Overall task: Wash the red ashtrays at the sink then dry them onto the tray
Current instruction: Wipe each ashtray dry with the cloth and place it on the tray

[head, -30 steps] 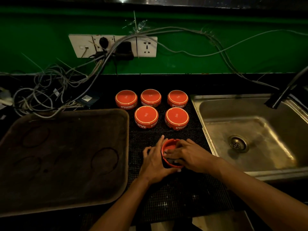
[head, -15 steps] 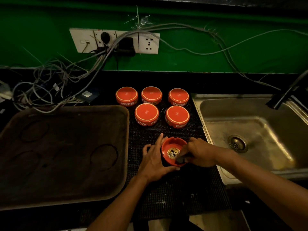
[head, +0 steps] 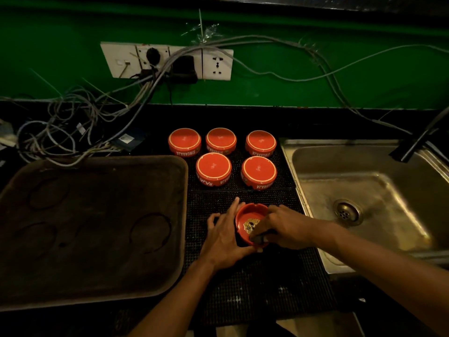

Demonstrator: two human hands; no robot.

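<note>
One red ashtray (head: 250, 221) stands upright on the black mat (head: 255, 288), showing a gold emblem in its bowl. My left hand (head: 223, 239) holds it from the left, fingers along its side and thumb curled round its near rim. My right hand (head: 289, 227) is at its right rim and grips a small dark object (head: 261, 238) that touches the near edge of the bowl. Several other red ashtrays (head: 213, 167) sit upside down in two rows farther back on the mat. The brown tray (head: 97, 227) lies to the left with nothing on it.
A steel sink (head: 376, 190) with a drain is at the right, a dark tap (head: 413, 147) over its far corner. Tangled cables (head: 73, 132) lie behind the tray, under a wall socket strip (head: 216, 64) on the green wall.
My right hand has drawn back from over the ashtray to its right rim, uncovering the bowl and emblem. The left hand stays on the ashtray's left side.
</note>
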